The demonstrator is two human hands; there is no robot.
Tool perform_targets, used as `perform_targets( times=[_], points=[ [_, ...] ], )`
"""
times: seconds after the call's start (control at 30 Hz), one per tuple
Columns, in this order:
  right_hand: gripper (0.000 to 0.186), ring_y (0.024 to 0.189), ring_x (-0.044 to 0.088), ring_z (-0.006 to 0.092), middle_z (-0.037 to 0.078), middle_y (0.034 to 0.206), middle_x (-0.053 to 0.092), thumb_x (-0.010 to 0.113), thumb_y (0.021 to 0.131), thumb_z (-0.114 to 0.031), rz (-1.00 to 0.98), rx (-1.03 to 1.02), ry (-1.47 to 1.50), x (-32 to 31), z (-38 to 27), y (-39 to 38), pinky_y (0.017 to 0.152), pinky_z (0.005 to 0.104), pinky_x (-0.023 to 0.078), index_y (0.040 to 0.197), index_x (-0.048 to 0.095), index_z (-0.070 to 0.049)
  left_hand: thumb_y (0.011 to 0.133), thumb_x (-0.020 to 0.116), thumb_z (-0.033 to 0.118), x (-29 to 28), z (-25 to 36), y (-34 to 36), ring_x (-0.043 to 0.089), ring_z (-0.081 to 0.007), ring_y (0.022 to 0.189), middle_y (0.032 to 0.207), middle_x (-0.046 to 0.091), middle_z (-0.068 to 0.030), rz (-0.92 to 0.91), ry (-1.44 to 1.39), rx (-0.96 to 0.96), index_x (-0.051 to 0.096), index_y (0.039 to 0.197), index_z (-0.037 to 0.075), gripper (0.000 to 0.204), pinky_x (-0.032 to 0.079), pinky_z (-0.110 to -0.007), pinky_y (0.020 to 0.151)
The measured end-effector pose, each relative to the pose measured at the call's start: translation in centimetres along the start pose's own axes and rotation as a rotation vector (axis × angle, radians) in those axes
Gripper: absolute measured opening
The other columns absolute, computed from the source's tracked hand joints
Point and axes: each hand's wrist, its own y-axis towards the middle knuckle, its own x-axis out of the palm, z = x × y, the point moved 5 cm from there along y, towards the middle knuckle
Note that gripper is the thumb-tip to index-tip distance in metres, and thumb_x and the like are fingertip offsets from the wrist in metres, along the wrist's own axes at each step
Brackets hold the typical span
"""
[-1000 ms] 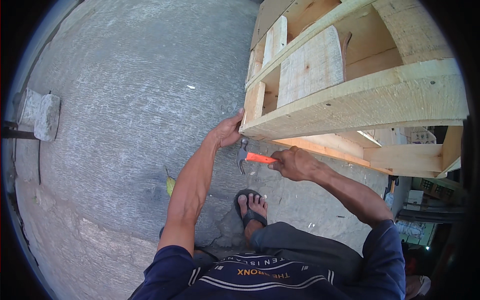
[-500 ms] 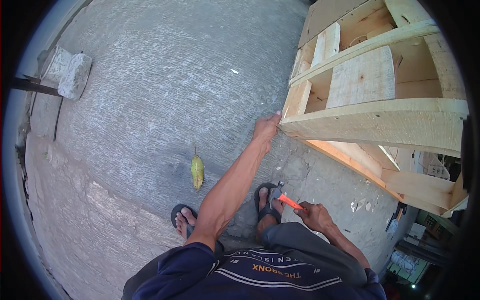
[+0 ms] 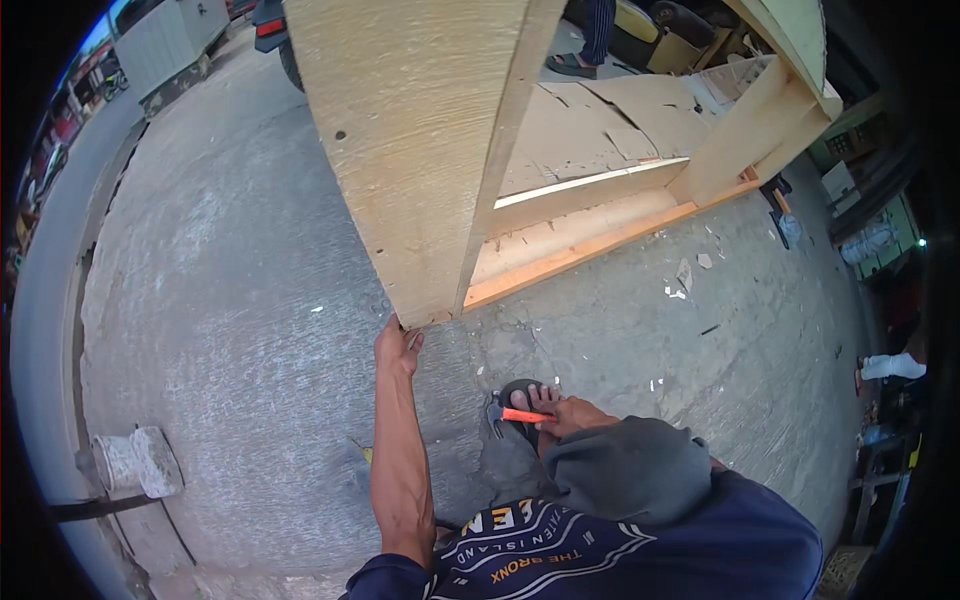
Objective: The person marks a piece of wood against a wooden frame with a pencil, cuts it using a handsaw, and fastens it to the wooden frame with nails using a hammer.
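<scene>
A large pale wooden frame [image 3: 425, 170], with a plywood side panel and open sections, stands before me. My left hand [image 3: 398, 347] grips the panel's lower corner; some fingertips are hidden behind the edge. Low by my sandalled foot, my right hand [image 3: 575, 415] is closed around the orange handle of a claw hammer [image 3: 522, 414]. The hammer's dark metal head is on the left, just above the concrete, and touches nothing that I can make out.
Rough concrete [image 3: 230, 290] spreads under me, with white scraps [image 3: 684, 275] on the right. A whitish block [image 3: 155, 462] with a dark bar lies at lower left. A leafy bit shows beside my left forearm. Another person's legs [image 3: 597, 35] stand beyond the frame; a street runs along the far left.
My view has swung to the right and up, so the frame's side panel now faces me. My left hand remains at its corner. The hammer stays in my right hand near my foot.
</scene>
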Motion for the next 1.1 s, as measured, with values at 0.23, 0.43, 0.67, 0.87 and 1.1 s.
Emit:
perform_targets(
  times=[0.23,0.43,0.67,0.87,1.1],
  points=[
    [0.071,0.146,0.036,0.0396,0.027,0.153,0.043,0.062,0.093,-0.046,0.069,-0.038,-0.026,3.2,4.2,2.8,0.116,0.0496,0.037,0.147,0.048,-0.003,0.102,0.052,0.034,1.4,-0.5,-1.1,0.053,-0.0237,0.113,0.132,0.058,-0.0074,0.003,0.085,0.050,0.057,0.131,0.007,0.040,0.039,-0.044,0.101],
    [0.038,0.046,0.041,0.0072,0.000,0.074,0.051,0.053,0.105,-0.026,-0.167,-0.265,1.269,-4.2,0.8,3.0,0.041,0.0268,0.035,0.133,0.051,0.000,0.103,0.050,0.039,-1.7,0.5,-5.8,0.051,-0.0303,0.122,0.141,0.052,-0.0159,0.168,0.396,0.075,0.049,0.142,0.002,0.054,0.042,-0.048,0.103],
    [0.039,0.046,0.047,0.0109,0.001,0.071,0.048,0.044,0.108,-0.030,0.118,-0.088,1.491,-11.5,1.6,6.4,0.040,0.0298,0.039,0.131,0.050,0.001,0.103,0.045,0.048,2.3,5.7,-3.2,0.040,-0.0298,0.141,0.153,0.046,-0.0114,-0.024,0.201,0.291,0.041,0.151,0.012,0.060,0.029,-0.051,0.117],
    [0.035,0.045,0.049,0.0133,0.002,0.065,0.046,0.041,0.108,-0.029,0.365,-0.188,1.836,-18.4,-1.9,10.7,0.041,0.0309,0.044,0.125,0.051,0.000,0.105,0.044,0.044,0.4,6.1,2.0,0.041,-0.0297,0.141,0.156,0.041,-0.0107,-0.203,0.000,0.251,0.038,0.153,0.014,0.057,0.032,-0.048,0.118],
    [0.031,0.048,0.054,0.0207,0.012,0.070,0.056,0.042,0.102,-0.026,-0.002,0.088,1.739,-13.9,-3.5,14.8,0.042,0.0375,0.047,0.113,0.048,0.003,0.106,0.039,0.048,-2.3,4.2,4.3,0.040,-0.0299,0.143,0.161,0.036,-0.0078,-0.319,-0.027,0.253,0.035,0.155,0.016,0.058,0.034,-0.046,0.120]
  ],
)
